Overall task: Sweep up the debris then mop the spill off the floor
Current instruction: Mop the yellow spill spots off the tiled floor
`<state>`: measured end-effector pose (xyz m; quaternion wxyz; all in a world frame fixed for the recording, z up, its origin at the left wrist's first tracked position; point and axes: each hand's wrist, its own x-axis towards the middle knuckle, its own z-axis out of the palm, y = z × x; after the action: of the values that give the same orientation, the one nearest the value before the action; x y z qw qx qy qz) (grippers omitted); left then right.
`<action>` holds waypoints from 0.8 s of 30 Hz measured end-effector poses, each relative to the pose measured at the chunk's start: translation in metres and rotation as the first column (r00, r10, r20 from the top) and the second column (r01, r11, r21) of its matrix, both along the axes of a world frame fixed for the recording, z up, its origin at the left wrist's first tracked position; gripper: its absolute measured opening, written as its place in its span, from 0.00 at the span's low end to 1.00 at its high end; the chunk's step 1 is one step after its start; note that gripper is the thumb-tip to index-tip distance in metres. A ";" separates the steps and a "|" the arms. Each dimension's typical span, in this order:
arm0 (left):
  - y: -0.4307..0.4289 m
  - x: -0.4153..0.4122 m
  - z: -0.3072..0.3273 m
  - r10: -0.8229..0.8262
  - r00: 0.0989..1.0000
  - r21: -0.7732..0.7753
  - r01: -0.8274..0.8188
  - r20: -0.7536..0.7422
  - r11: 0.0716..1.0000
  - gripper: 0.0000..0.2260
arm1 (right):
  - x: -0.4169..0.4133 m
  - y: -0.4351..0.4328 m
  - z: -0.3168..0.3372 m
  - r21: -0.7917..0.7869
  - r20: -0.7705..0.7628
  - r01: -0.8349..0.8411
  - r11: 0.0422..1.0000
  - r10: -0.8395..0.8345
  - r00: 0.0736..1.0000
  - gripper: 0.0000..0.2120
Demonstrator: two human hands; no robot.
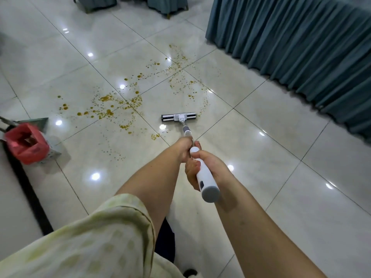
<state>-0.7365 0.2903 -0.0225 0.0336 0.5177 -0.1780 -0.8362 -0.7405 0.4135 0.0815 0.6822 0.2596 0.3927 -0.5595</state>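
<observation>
Mopping now, left hand (183,146) and right hand (208,167) wrapped round the flat mop (179,116). The spill (112,109) lies mostly left of it; push there next.

no readable text, labels or numbers anywhere, faint marks on red bag (30,149) illegible
</observation>
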 end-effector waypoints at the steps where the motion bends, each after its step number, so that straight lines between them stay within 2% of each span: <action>1: -0.017 -0.008 -0.004 0.012 1.000 0.004 -0.012 -0.008 1.000 0.06 | -0.008 -0.016 -0.003 -0.001 -0.001 -0.022 1.000 0.022 1.000 0.09; 6: -0.111 -0.050 -0.020 0.070 0.995 0.007 -0.069 -0.065 0.998 0.02 | -0.052 -0.109 -0.016 0.049 -0.017 -0.104 0.993 0.105 0.994 0.12; 12: -0.221 -0.113 -0.035 0.068 0.995 0.039 -0.065 -0.067 0.997 0.08 | -0.110 -0.219 -0.026 0.071 0.047 -0.124 0.990 0.121 0.992 0.15; 19: -0.306 -0.191 -0.052 0.077 0.995 0.069 -0.072 -0.071 0.995 0.06 | -0.189 -0.301 -0.040 0.108 0.011 -0.164 0.981 0.163 0.986 0.13; 24: -0.357 -0.253 -0.062 0.113 0.992 0.074 -0.108 -0.063 0.991 0.09 | -0.256 -0.351 -0.052 0.106 -0.025 -0.250 0.962 0.254 0.967 0.12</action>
<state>-0.9895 -0.0664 -0.0849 0.0676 0.4992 -0.1181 -0.8557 -0.9960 0.0626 0.0300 0.7262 0.2311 0.4635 -0.4521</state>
